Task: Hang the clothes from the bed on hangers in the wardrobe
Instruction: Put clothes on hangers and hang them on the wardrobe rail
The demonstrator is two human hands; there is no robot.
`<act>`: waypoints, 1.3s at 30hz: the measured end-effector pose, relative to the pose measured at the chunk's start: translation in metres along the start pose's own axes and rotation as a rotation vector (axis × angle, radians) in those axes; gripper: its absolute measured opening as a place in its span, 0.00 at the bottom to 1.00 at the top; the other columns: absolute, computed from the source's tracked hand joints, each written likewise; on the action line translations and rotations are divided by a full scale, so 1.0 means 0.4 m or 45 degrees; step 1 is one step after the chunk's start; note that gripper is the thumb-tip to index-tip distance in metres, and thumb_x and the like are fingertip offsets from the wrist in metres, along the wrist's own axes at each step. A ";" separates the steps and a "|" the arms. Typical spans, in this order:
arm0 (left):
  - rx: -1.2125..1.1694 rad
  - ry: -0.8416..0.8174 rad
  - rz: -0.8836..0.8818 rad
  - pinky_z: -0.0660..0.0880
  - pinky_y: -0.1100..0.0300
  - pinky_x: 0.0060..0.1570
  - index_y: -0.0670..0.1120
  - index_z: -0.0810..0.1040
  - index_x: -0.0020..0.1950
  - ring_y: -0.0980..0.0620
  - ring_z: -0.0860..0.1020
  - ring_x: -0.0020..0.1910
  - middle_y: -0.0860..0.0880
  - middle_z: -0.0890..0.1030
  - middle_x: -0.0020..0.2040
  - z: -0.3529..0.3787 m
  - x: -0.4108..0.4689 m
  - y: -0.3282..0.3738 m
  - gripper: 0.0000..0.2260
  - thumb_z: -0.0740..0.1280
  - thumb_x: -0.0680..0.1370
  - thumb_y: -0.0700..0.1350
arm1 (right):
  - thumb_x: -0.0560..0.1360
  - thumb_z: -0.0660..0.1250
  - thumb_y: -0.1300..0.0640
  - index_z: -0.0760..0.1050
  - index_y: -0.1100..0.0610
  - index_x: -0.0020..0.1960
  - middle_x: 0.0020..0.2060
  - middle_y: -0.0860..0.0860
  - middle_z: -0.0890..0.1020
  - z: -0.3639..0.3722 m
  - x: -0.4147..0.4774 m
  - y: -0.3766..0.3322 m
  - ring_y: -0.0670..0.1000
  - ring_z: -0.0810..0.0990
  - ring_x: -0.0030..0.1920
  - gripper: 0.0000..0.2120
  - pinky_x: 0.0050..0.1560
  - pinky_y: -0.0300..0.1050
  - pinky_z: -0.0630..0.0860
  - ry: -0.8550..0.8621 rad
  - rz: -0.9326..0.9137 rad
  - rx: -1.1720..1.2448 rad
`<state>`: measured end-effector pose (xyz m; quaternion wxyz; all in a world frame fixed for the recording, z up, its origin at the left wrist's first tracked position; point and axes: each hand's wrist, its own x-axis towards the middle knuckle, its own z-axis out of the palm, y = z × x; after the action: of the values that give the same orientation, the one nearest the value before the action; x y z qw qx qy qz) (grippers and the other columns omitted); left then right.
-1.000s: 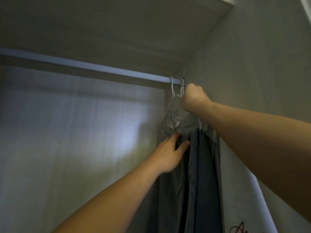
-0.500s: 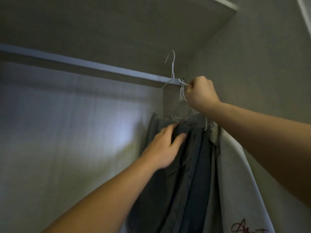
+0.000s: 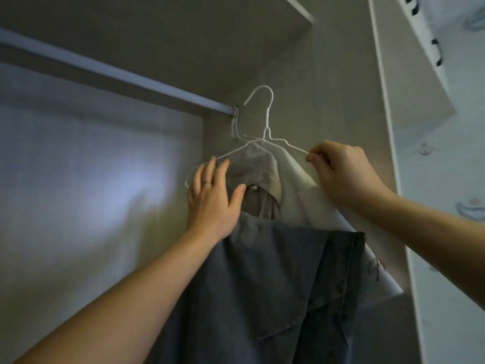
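Grip: right hand [image 3: 341, 174] pinches the right tip of the white wire hanger [image 3: 267, 131], hook off the rail [image 3: 118, 72]. Left hand [image 3: 212, 198] is flat, fingers straight, against the hung clothes [image 3: 262, 271] at the rail's far-right end. Risk: the single-point pinch lets the hanger swing, snag the neighbouring hooks [image 3: 235, 119] and drop a garment.

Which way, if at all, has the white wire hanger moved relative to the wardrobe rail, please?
Yes. The white hanger has come off the rail: its hook now stands free, right of the rail's end, held by the right hand.
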<state>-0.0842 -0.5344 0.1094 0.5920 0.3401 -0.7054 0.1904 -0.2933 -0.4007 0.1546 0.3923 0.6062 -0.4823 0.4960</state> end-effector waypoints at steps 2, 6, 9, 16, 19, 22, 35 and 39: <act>-0.069 0.051 0.044 0.56 0.45 0.73 0.49 0.64 0.77 0.42 0.57 0.77 0.46 0.62 0.79 0.008 -0.007 0.037 0.29 0.55 0.78 0.60 | 0.80 0.62 0.58 0.80 0.59 0.50 0.40 0.56 0.83 -0.058 -0.041 0.009 0.59 0.79 0.42 0.09 0.40 0.45 0.67 -0.006 -0.040 -0.064; -0.288 0.211 0.222 0.67 0.45 0.64 0.45 0.73 0.69 0.39 0.73 0.64 0.43 0.78 0.64 0.019 -0.021 0.134 0.23 0.57 0.79 0.55 | 0.81 0.63 0.58 0.79 0.59 0.51 0.31 0.50 0.77 -0.189 -0.114 0.042 0.48 0.71 0.29 0.08 0.33 0.43 0.65 -0.049 -0.058 -0.185; -0.378 0.321 0.288 0.71 0.46 0.49 0.45 0.78 0.56 0.38 0.76 0.48 0.44 0.81 0.49 0.030 -0.037 0.225 0.14 0.58 0.81 0.51 | 0.80 0.63 0.59 0.79 0.60 0.50 0.27 0.48 0.74 -0.294 -0.172 0.080 0.47 0.71 0.27 0.07 0.29 0.40 0.65 -0.061 -0.076 -0.323; -0.570 0.330 0.426 0.70 0.48 0.39 0.45 0.77 0.46 0.41 0.75 0.39 0.46 0.79 0.41 0.075 -0.125 0.479 0.09 0.61 0.82 0.47 | 0.80 0.63 0.58 0.78 0.61 0.48 0.29 0.45 0.72 -0.562 -0.301 0.170 0.47 0.71 0.26 0.08 0.34 0.43 0.68 -0.110 -0.063 -0.568; -0.672 0.313 0.467 0.68 0.51 0.38 0.46 0.77 0.46 0.42 0.74 0.40 0.47 0.79 0.41 0.093 -0.164 0.604 0.09 0.61 0.82 0.47 | 0.79 0.59 0.51 0.77 0.59 0.48 0.30 0.51 0.77 -0.692 -0.345 0.206 0.57 0.76 0.28 0.13 0.32 0.48 0.74 -0.153 -0.030 -0.692; -0.792 0.298 0.491 0.66 0.53 0.38 0.45 0.77 0.46 0.44 0.74 0.39 0.47 0.79 0.41 0.107 -0.204 0.732 0.09 0.61 0.82 0.47 | 0.80 0.56 0.47 0.77 0.58 0.48 0.29 0.48 0.75 -0.825 -0.385 0.230 0.55 0.73 0.28 0.17 0.32 0.50 0.75 -0.188 -0.022 -0.786; -1.404 0.032 0.534 0.75 0.51 0.35 0.44 0.77 0.48 0.47 0.75 0.38 0.47 0.79 0.41 0.059 -0.476 1.485 0.12 0.59 0.83 0.49 | 0.78 0.54 0.44 0.76 0.57 0.47 0.32 0.49 0.78 -1.534 -0.671 0.256 0.53 0.75 0.29 0.20 0.33 0.45 0.73 -0.375 0.293 -1.292; -1.560 -0.069 0.570 0.75 0.52 0.34 0.45 0.77 0.48 0.49 0.75 0.38 0.48 0.79 0.41 0.005 -0.600 1.718 0.12 0.59 0.83 0.50 | 0.79 0.55 0.45 0.76 0.56 0.47 0.32 0.49 0.79 -1.750 -0.787 0.230 0.52 0.76 0.29 0.18 0.31 0.48 0.76 -0.431 0.381 -1.437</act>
<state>-0.5539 0.0036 -0.0304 0.6067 -0.2094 -0.7547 -0.1364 -0.5526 0.3080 -0.0136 0.4968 0.3008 -0.8066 0.1101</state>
